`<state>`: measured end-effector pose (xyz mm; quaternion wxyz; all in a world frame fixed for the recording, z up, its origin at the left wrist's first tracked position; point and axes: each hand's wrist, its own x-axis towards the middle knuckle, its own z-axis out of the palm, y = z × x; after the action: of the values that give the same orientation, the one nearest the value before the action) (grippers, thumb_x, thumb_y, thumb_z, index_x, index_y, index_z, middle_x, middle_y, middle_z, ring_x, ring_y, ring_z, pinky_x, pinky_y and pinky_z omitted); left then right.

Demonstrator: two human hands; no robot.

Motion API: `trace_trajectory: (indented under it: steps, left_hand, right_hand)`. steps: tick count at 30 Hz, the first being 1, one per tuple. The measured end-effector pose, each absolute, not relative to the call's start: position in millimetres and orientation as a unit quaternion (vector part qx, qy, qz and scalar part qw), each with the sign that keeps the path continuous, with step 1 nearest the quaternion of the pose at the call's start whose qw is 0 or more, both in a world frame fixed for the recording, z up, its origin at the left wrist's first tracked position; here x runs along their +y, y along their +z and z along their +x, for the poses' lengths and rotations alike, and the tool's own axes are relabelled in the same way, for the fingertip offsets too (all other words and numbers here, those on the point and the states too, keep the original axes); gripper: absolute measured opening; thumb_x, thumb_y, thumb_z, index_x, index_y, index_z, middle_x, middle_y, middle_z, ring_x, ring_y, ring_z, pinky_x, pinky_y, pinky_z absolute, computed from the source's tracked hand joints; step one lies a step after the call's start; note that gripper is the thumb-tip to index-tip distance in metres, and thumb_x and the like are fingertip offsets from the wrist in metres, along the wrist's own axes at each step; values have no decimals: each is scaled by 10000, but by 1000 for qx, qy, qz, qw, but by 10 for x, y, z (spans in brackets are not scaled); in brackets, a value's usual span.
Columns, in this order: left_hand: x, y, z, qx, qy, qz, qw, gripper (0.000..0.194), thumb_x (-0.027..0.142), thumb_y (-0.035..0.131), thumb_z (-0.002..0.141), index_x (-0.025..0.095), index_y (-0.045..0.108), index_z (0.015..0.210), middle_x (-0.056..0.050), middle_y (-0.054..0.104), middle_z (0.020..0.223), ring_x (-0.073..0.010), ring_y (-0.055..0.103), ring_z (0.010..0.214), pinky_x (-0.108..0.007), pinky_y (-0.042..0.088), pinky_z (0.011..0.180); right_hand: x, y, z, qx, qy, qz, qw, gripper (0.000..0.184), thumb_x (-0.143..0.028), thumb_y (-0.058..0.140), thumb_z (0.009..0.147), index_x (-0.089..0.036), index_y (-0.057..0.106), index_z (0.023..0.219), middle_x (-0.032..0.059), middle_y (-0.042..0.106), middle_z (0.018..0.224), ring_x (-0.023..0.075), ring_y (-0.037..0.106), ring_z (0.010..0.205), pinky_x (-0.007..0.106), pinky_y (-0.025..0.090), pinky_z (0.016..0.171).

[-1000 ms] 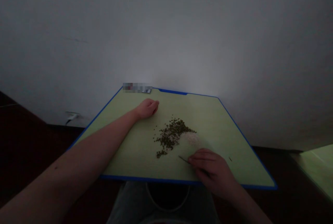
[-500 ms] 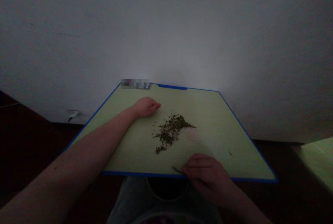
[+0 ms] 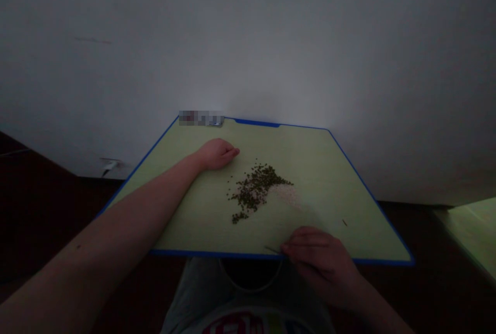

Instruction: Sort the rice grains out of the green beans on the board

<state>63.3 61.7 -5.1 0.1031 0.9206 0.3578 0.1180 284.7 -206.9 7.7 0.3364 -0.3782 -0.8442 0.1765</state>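
A pile of small dark green beans (image 3: pixel 253 186) lies spread on the pale board, partly mixed with pale grains (image 3: pixel 287 194) at its right side. My left hand (image 3: pixel 218 154) rests curled on the board, up and left of the pile; nothing shows in its fingers. Near the board's front edge, my right hand (image 3: pixel 315 256) pinches a thin dark stick-like tool (image 3: pixel 273 249), its tip pointing left. The tool's kind cannot be made out, and its other end is hidden in my fingers.
The pale table board (image 3: pixel 186 230) has a blue rim and stands by a grey wall (image 3: pixel 271 39). A blurred-out flat object (image 3: pixel 201 118) sits in its far left corner. A small dark sliver (image 3: pixel 344 223) lies right. Below the front edge is a dark round container (image 3: pixel 251 274).
My right hand has shifted slightly right with the thin tool, away from the pile. My left hand stays in place on the board. The view has tilted a little.
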Motion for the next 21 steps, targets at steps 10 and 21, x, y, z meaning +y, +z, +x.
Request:
trace_trajectory:
  steps: [10, 21]
  left_hand:
    - [620, -50, 637, 357, 114, 921, 106, 513, 500, 257, 819, 155, 479, 511, 3, 363, 469, -100, 255, 466, -279, 170, 514]
    - [619, -63, 628, 343, 126, 924, 109, 499, 490, 266, 819, 154, 449, 497, 5, 350, 458, -93, 241, 461, -275, 150, 500]
  right_hand:
    - [-2055, 56, 2788, -820, 209, -442, 298, 240, -124, 498, 803, -208, 611, 997, 39, 676, 815, 144, 616, 777, 289, 493, 736]
    - [-1954, 94, 2729, -721, 296, -582, 233, 253, -237, 508, 811, -244, 616, 1039, 28, 679, 917, 155, 626, 805, 272, 493, 719]
